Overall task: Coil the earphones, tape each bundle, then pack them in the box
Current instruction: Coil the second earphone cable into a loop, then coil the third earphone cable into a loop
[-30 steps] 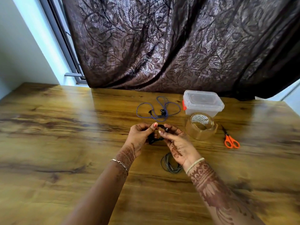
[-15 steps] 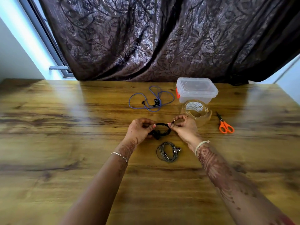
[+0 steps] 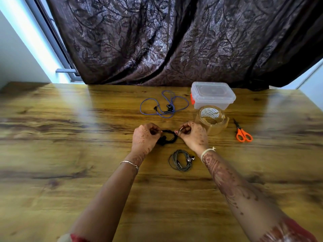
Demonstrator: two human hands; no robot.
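Black earphones [image 3: 168, 138] hang in a small coil between my two hands above the table's middle. My left hand [image 3: 146, 136] pinches the coil's left side. My right hand [image 3: 194, 134] pinches the right side, with the metal plug sticking out by its fingertips. A grey coiled earphone bundle [image 3: 180, 162] lies on the table just below my right hand. Blue earphones [image 3: 165, 106] lie loose and uncoiled farther back. A clear plastic box [image 3: 212, 95] with its lid on stands at the back right.
A roll of clear tape [image 3: 211, 120] stands in front of the box, just beyond my right hand. Orange-handled scissors [image 3: 243, 134] lie to its right. A dark patterned curtain [image 3: 174, 41] hangs behind the wooden table [image 3: 70, 154].
My hands have drawn apart, the right one moving right toward the tape roll, and the black coil now stretches between them. The grey bundle has come into full view.
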